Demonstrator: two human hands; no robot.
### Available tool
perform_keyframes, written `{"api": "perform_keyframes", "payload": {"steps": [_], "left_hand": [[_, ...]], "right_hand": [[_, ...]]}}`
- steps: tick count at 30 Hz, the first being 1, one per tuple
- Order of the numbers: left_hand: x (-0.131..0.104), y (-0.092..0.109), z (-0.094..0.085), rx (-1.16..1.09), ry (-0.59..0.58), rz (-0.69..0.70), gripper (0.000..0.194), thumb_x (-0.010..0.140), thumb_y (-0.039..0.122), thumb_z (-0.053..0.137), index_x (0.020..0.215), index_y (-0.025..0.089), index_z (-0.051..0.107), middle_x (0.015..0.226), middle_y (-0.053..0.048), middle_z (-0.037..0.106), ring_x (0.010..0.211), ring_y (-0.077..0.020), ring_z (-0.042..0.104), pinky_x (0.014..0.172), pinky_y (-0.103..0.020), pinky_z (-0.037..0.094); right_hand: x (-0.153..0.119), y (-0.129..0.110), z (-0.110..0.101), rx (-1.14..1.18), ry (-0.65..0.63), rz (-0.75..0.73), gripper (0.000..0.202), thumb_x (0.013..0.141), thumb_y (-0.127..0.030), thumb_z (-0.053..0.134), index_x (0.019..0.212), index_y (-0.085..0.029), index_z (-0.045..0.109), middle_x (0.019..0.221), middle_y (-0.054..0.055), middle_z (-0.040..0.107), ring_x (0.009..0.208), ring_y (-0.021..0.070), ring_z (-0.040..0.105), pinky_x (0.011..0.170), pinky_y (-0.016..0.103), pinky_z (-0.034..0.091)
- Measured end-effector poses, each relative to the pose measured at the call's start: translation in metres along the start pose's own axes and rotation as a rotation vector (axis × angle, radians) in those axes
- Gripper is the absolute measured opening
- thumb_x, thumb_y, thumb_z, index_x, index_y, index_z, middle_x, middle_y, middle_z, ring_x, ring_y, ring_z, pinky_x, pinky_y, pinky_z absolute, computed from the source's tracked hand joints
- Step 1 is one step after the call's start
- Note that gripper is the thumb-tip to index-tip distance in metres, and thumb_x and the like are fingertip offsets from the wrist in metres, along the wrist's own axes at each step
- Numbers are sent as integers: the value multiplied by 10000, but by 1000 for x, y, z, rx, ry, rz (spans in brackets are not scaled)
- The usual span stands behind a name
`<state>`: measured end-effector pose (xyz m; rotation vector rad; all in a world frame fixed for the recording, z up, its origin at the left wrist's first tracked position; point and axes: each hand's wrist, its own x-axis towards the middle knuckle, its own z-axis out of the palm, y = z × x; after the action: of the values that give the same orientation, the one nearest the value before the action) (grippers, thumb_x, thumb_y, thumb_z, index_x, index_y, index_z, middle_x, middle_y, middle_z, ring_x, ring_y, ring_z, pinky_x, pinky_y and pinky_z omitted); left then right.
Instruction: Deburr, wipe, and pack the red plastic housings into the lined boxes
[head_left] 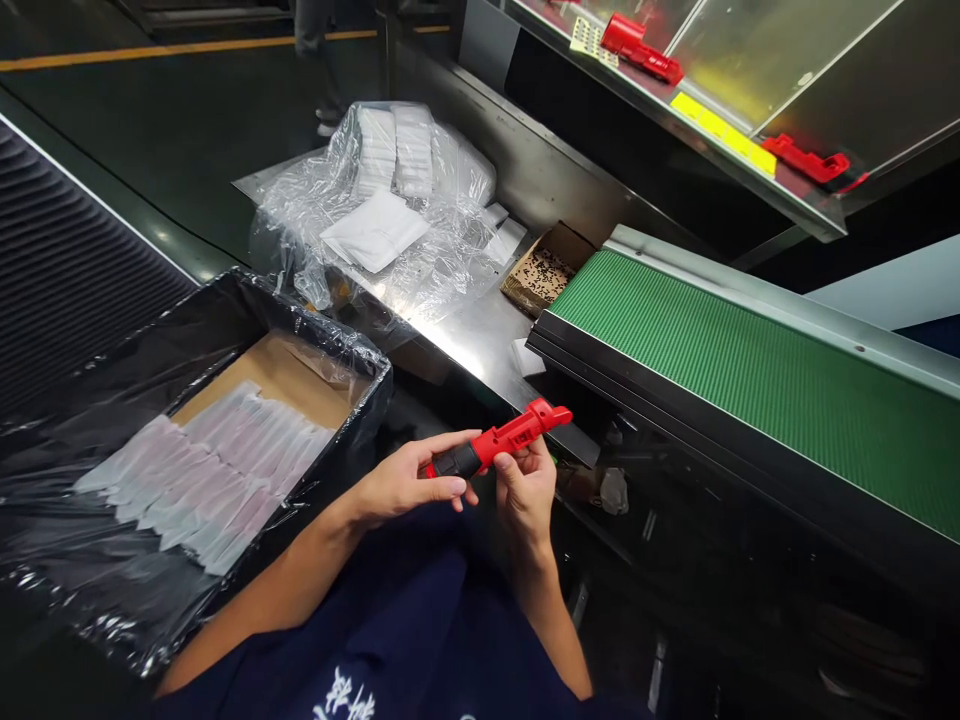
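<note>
At far left, a dark ribbed surface runs alongside a box lined with black plastic, where rows of translucent-wrapped pieces, pinkish through their sleeves, lie partly over a brown cardboard sheet. Beyond, another person's leg shows near an orange floor line. White packets sit stacked and loose amid crumpled clear plastic on a metal table. In front of the table, a worker in a dark blue top lettered in white holds a red-and-black part in both hands, tilted with its red tip up and to the right. The left hand grips the black end, thumb on the near side and forefinger along the far side. The right hand pinches the red section from below between thumb and curled fingers. Past the tip, an open carton of small dark pieces stands on the table, just beside a green ribbed belt. At upper right, a shelf carries two more red parts, a dotted sheet and a yellow strip.
</note>
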<state>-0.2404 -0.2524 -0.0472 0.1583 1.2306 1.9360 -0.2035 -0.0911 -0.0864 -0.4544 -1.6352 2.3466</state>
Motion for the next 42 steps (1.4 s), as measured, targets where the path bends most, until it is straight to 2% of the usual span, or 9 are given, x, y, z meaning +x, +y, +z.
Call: {"api": "perform_keyframes", "payload": {"steps": [3,7,13,17,22,28,36,39,42], "left_hand": [[-1,0,-1,78,14,9,645,761,358,759,1332,128,563,900,-95,702,726,-206,664,609,-274,516],[-2,0,-1,160,52,29,676,784,333,734,1386,126,504,837,-82,695,662,-188,651,600,-277,522],[1,0,3,-24,168,204,567,736,260,792,1256,197,575,1213,-147,603,676,-187,684,529,-246,519],[3,3,1,-147,260,200,607,723,358,833,1218,146,553,874,-80,690,557,-173,662,427,-199,467],[4,8,-4,-206,312,209,766,640,537,869,1185,122,526,660,-36,677,476,-185,637,354,-185,444],[7,7,-9,-260,272,297,654,704,574,809,1118,137,555,797,-78,720,428,-143,601,333,-178,427],[5,8,-4,-438,226,251,648,662,354,898,1215,149,630,951,-90,715,571,-78,560,444,-131,389],[5,8,-3,-476,192,246,558,664,318,895,1139,115,683,924,-98,714,539,-45,484,433,-126,341],[4,7,-2,-462,185,249,543,663,338,895,1116,117,694,898,-85,707,568,-66,507,482,-148,406]], "right_hand": [[-1,-1,-2,-1,-65,-9,429,643,-439,850,932,-224,616,755,-10,699,616,153,642,568,266,531],[-2,-2,-2,-9,-34,-36,399,644,-408,857,913,-222,629,762,-5,714,652,161,661,604,270,541],[-8,-2,1,-80,101,-76,299,699,-377,823,872,-189,668,778,24,733,695,178,683,653,281,543],[-16,-1,-6,-182,139,-153,249,751,-425,781,816,-193,718,700,23,731,618,188,680,602,294,550],[-27,-11,-13,-391,-80,-366,196,816,-423,726,812,-232,771,710,32,751,677,247,723,669,362,601],[-34,-33,10,-482,-298,-601,271,920,-436,588,878,-232,762,751,35,764,637,220,723,576,320,602],[-37,-22,24,-530,-359,-919,14,891,-176,652,895,-189,657,670,23,720,676,211,707,596,363,559],[-41,-15,24,-584,-375,-990,96,846,-80,681,849,-166,637,664,22,719,648,190,696,606,355,539],[-44,-10,22,-643,-422,-1012,90,858,-79,661,853,-164,632,698,26,731,648,175,686,612,349,525]]}}
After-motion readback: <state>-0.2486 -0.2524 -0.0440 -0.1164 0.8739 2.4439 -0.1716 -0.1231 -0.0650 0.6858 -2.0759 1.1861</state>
